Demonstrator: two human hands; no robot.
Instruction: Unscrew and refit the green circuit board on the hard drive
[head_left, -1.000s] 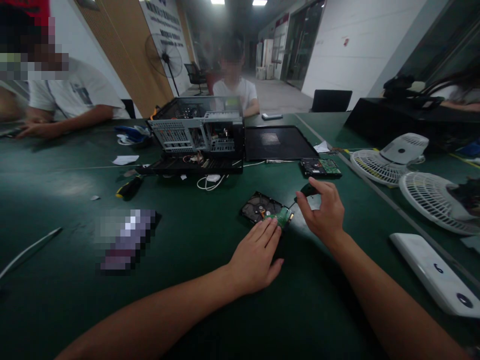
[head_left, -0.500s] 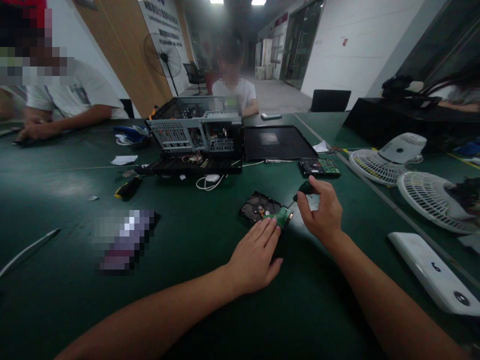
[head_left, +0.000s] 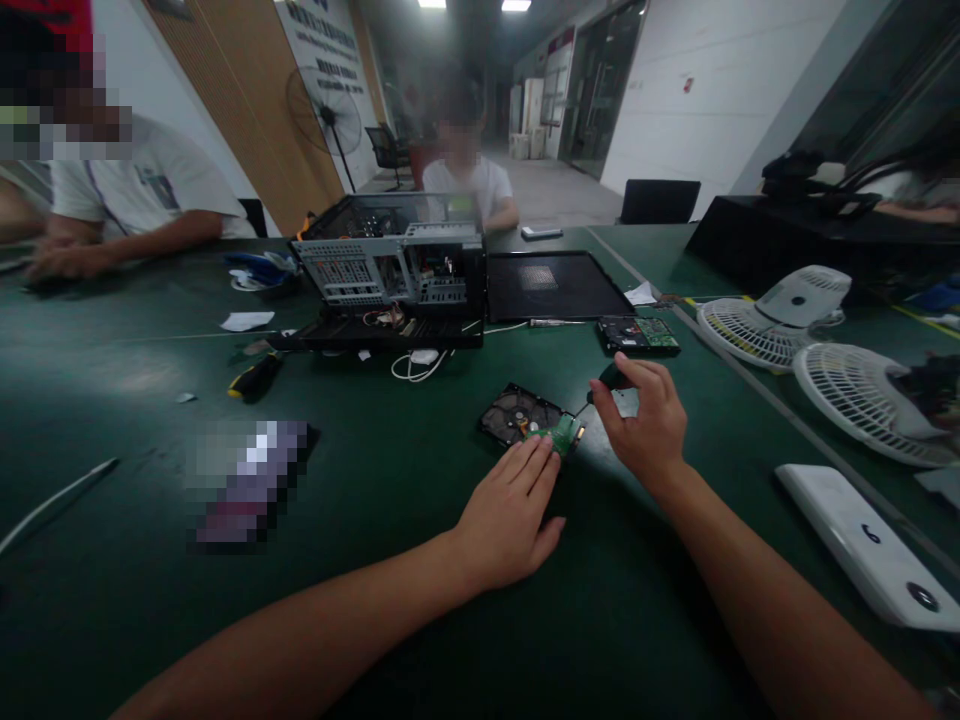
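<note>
A hard drive lies on the green table with its green circuit board facing up. My left hand rests flat on the near edge of the drive and board, fingers stretched out and thumb apart. To the right, my right hand pinches the dark handle of a small screwdriver between thumb and fingers. Its thin shaft slants down left to the board's right end; the exact contact of the tip is too small to make out.
Behind stands an opened computer case beside a black panel. A second hard drive, white fans and a white device are to the right. A yellow-black screwdriver and a blurred-out phone lie left. People sit across the table.
My right hand has shifted very slightly with the screwdriver. My left hand and the hard drive look unchanged.
</note>
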